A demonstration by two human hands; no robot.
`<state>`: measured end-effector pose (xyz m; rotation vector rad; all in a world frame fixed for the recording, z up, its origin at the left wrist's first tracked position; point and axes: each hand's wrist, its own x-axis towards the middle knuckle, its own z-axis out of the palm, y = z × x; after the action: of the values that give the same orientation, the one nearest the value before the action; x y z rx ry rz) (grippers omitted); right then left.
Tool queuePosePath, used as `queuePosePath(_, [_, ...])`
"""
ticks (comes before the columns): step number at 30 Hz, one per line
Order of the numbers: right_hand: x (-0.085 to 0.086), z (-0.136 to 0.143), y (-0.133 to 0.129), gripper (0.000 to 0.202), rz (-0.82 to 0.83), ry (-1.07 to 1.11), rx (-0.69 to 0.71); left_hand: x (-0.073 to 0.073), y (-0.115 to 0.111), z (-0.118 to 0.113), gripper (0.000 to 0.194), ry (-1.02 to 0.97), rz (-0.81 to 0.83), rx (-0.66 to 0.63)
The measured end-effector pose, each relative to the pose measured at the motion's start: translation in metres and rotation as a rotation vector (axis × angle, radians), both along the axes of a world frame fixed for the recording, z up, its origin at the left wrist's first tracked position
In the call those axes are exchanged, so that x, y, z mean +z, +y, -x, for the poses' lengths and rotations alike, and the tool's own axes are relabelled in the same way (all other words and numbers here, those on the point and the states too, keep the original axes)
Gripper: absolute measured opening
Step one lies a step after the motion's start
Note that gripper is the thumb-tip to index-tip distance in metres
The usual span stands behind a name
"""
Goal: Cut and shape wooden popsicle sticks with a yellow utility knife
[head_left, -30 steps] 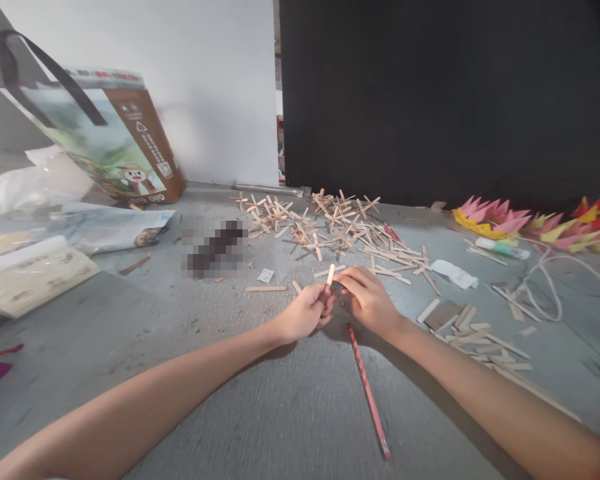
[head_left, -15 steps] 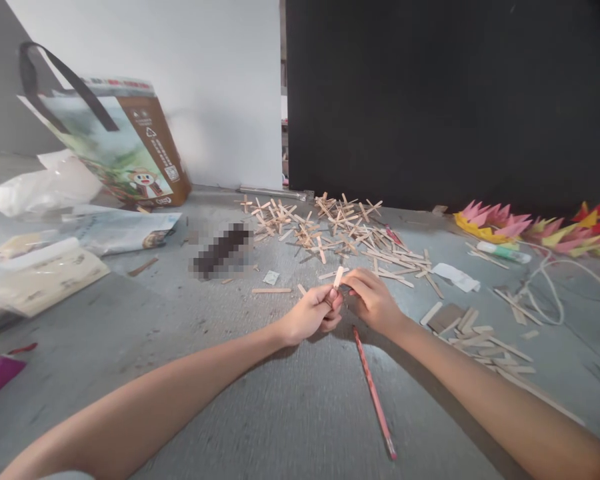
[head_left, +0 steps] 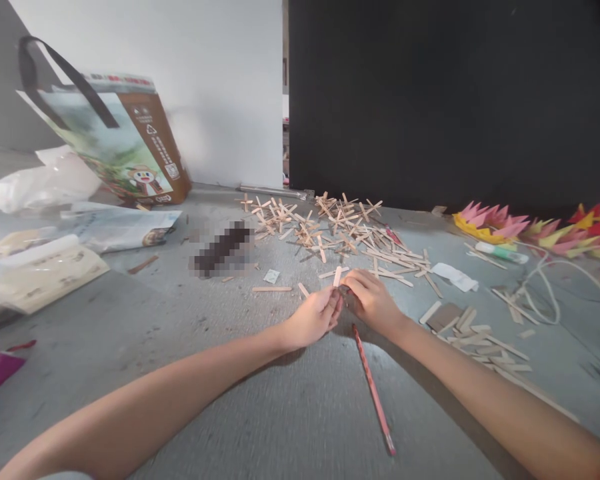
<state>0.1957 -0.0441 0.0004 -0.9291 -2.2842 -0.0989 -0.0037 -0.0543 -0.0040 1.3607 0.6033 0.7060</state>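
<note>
My left hand (head_left: 314,316) is closed around the lower part of a short wooden craft stick (head_left: 337,276), whose pale end points upward out of the fist. Right beside it, my right hand (head_left: 373,301) is closed in a pinch, its thumb and fingertips close to that stick. A small dark spot shows between the two hands, but what the right fingers pinch is too small to make out. Below the right hand a red patterned pencil (head_left: 373,387) lies on the grey table. Just beyond the hands a loose craft stick (head_left: 271,289) lies flat.
Crossed craft sticks (head_left: 323,227) are heaped at the back. Loose sticks (head_left: 490,347) lie to the right, by a white cable (head_left: 555,293), a glue stick (head_left: 501,253) and folded paper petals (head_left: 490,223). A carrier bag (head_left: 115,140) and plastic packets (head_left: 45,273) occupy the left.
The right fingertips have shifted slightly against the stick in the left hand, and the left fingers have turned a little. The surrounding things stay in place.
</note>
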Motion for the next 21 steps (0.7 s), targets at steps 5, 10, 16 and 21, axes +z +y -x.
queuePosePath(5, [-0.001,0.002,0.000,0.018,0.012,0.021,0.023,-0.002,0.002,0.001,0.038,0.052,-0.052,-0.009])
queuePosePath(10, [0.000,0.001,0.002,0.015,0.051,0.069,0.053,0.008,-0.002,0.000,0.040,-0.018,0.016,-0.050])
queuePosePath(16, [0.002,0.001,0.001,0.019,-0.020,0.108,-0.028,0.011,-0.001,-0.001,0.044,-0.187,0.069,0.007])
queuePosePath(21, [0.002,0.005,-0.003,0.022,-0.066,0.072,-0.083,0.009,0.000,-0.001,0.044,-0.254,0.035,0.006])
